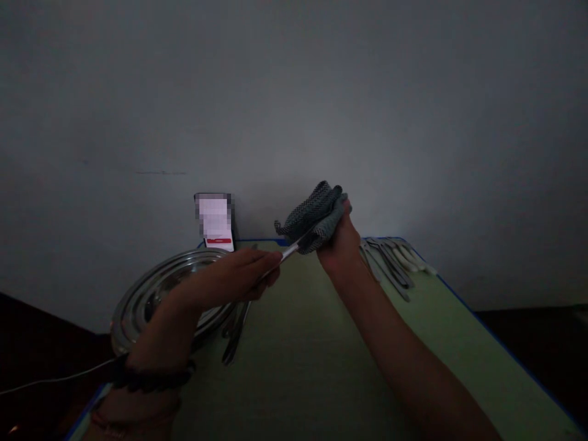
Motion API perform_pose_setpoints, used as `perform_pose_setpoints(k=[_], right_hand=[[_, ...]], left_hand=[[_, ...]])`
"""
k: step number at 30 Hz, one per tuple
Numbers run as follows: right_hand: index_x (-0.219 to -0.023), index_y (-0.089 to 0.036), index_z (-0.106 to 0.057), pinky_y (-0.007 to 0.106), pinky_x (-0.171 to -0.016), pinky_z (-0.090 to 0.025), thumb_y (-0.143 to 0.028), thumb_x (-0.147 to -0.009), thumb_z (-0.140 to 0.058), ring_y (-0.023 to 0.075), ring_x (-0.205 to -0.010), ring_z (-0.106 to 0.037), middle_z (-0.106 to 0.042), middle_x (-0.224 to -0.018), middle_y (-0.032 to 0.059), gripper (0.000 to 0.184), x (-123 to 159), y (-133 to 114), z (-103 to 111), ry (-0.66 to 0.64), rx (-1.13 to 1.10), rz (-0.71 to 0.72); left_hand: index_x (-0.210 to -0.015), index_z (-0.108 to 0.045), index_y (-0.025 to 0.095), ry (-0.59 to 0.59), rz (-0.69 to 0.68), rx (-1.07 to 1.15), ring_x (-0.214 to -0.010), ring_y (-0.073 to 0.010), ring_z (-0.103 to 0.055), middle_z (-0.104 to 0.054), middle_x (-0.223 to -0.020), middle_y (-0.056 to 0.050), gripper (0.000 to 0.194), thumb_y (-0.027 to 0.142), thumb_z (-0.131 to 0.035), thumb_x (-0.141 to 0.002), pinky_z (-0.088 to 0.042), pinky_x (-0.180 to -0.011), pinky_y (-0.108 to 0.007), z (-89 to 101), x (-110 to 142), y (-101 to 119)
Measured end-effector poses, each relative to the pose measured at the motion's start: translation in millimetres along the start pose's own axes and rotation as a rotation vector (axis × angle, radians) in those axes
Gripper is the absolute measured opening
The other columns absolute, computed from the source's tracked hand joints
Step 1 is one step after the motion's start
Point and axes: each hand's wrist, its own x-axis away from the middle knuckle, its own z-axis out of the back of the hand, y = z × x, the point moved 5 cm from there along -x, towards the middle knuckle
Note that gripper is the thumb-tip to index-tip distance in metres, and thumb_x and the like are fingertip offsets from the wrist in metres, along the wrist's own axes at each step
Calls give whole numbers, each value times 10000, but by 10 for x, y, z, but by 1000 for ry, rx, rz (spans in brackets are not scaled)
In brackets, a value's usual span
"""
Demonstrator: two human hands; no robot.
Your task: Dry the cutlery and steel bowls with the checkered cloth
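Observation:
My left hand (pixel 250 272) is closed around the handle of a piece of metal cutlery (pixel 289 251), which slants up to the right above the table. Its far end disappears into a grey checked cloth (pixel 315 214), so its kind cannot be told. Bunched folds of that cloth wrap the hidden end, and my right hand (pixel 342 242) is closed on them. Most of the right fingers are covered by the fabric. Both hands are raised over the middle of the table, close to each other.
A round, shiny metal tray or lid (pixel 131 306) lies on the left of the green table (pixel 312 367), with some cutlery (pixel 236 343) beside it. Several utensils (pixel 390 269) lie at the back right. A phone (pixel 218 223) leans against the wall, and a white cable (pixel 59 380) runs off left.

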Motion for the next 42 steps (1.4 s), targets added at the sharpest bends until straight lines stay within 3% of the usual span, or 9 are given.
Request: perform_pose_setpoints(k=[5,8,16,25,30,34,42], right_hand=[[-931,-183,-621,349,-918,-476,-552,-814,-472,152,-941,-618,-662,-1012,33,415,84,67,50,111,121,11],[-930,-195,-633,350,-915,-480,-555,-818,-462,152,-940,-619,-668,-978,24,414,64,24,59,135,123,39],[-881,-221,-658,392,-938,-468,-505,-905,-253,157,-882,-647,-689,-776,0,495,-28,-301,-107,-142,-158,21],[-974,-223,-657,367,-1001,-419,-458,-918,-222,141,-945,-643,-699,-804,4,498,29,-192,-210,-235,-184,19],[-998,-194,-643,378,-976,-442,-527,-875,-319,164,-974,-630,-699,-898,23,480,90,27,-160,-123,-29,-43],[-1006,-186,-614,372,-905,-487,-506,-827,-462,166,-938,-630,-688,-957,37,397,111,130,-60,-8,66,-14],[-903,-171,-585,302,-843,-495,-462,-805,-513,135,-910,-610,-647,-1004,47,316,-100,-158,103,114,137,103]], left_hand=[[-638,-459,183,-133,32,-15,-409,-88,-406,-458,-492,36,432,496,-313,-898,-325,-400,-204,-270,-76,110],[-675,-467,182,-174,25,-37,-400,-86,-408,-503,-504,30,437,500,-284,-911,-343,-409,-210,-299,-87,95],[-743,-481,175,-113,-71,14,-432,-72,-382,-439,-530,51,404,483,-291,-924,-330,-412,-188,-140,-34,52],[-771,-473,180,-58,-106,154,-482,-75,-392,-439,-591,46,357,479,-340,-913,-328,-423,-181,-139,-113,5],[-765,-450,184,-32,-45,278,-464,-61,-335,-382,-593,63,351,487,-344,-908,-286,-411,-174,-240,-227,-30],[-741,-444,182,-32,-13,264,-460,-62,-321,-360,-573,68,340,459,-339,-908,-277,-407,-175,-321,-306,-66],[-758,-471,178,-34,-53,85,-509,-84,-428,-454,-621,36,406,522,-309,-902,-343,-461,-213,-390,-298,-34]])
